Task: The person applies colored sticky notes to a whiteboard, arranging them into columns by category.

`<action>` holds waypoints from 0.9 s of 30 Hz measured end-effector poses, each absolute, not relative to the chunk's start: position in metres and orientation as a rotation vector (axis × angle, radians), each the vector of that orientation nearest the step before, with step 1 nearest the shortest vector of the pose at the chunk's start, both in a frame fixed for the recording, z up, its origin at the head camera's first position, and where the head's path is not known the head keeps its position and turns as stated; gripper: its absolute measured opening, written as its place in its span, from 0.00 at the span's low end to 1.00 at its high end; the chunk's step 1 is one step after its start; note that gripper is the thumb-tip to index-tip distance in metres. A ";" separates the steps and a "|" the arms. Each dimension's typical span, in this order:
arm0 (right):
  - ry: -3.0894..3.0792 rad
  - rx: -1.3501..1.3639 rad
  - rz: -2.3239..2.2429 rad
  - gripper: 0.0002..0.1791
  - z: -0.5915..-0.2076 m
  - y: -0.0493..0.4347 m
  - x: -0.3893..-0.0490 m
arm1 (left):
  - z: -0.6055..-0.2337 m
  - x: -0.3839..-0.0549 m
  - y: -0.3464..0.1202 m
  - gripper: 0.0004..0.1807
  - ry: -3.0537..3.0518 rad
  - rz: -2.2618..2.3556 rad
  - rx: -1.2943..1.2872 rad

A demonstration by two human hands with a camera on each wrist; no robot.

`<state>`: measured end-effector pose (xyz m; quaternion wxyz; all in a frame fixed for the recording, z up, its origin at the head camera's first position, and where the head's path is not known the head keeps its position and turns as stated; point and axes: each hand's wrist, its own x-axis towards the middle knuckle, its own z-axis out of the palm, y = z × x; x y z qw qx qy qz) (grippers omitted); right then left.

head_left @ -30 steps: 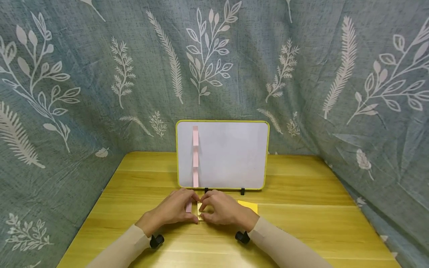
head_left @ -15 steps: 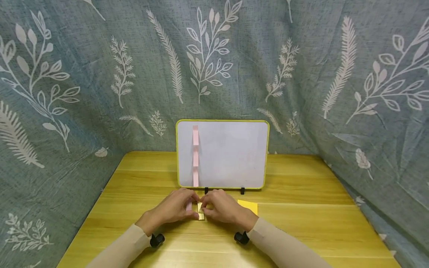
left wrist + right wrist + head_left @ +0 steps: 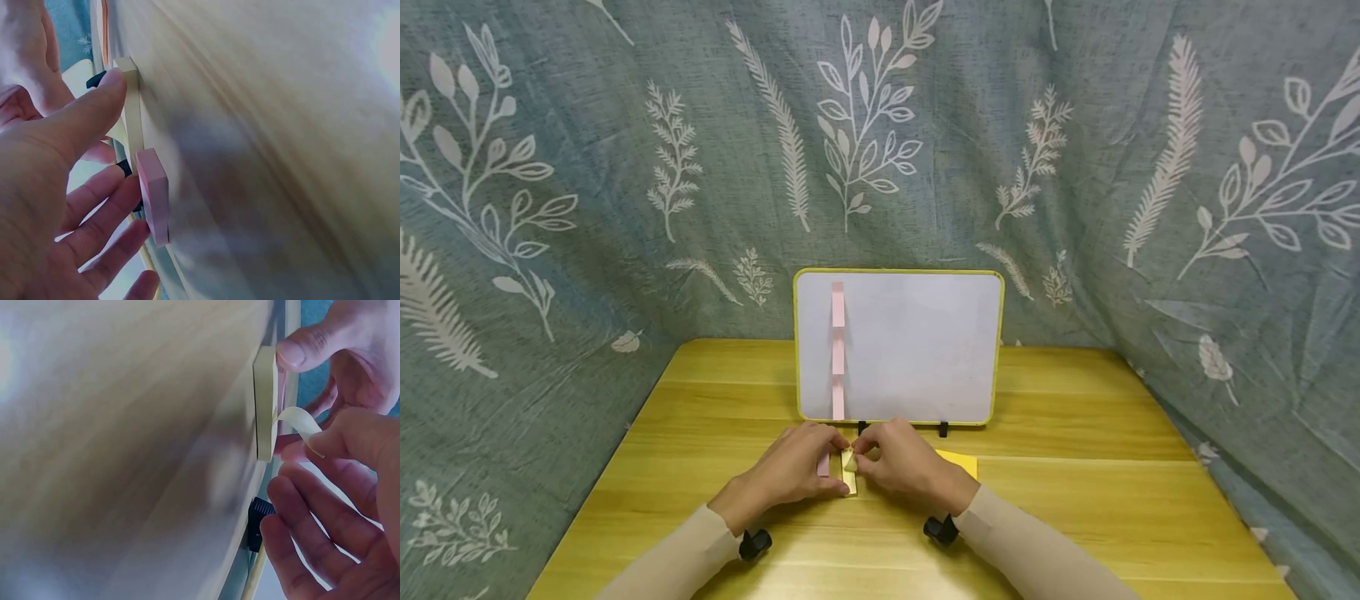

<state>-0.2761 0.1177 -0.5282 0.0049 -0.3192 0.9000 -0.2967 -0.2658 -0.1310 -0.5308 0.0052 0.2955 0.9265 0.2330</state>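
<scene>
A narrow pale yellow sticky-note pad (image 3: 850,487) lies on the table between the hands. My left hand (image 3: 784,468) holds it at its two ends, the thumb pressing the near end in the left wrist view. My right hand (image 3: 904,467) pinches the top sticky note (image 3: 302,421) between thumb and forefinger. That sheet curls up from the pad, one end still joined to it in the right wrist view. A pink sticky-note pad (image 3: 156,197) of similar shape lies just left of the yellow one, under the arch of my left hand and beside its fingers.
Behind the hands a whiteboard (image 3: 917,346) with a yellow frame stands on black feet (image 3: 943,429). Three pink sticky notes (image 3: 838,354) run down its left side in a column. A brighter yellow paper (image 3: 962,462) lies right of my right hand. Patterned fabric (image 3: 880,133) encloses the table.
My right fingers have closed on the top yellow note and lifted it into a curl, shifting slightly up and right. My left hand stays at the pad.
</scene>
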 end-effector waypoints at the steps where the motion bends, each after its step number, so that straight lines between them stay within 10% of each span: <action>1: 2.827 -0.990 -0.935 0.06 -0.528 0.118 -0.277 | -0.530 -0.265 -0.131 0.34 2.902 0.725 0.926; 27: 2.994 -0.824 -1.034 0.06 -0.527 0.125 -0.304 | -0.528 -0.265 -0.128 0.35 2.884 0.712 0.854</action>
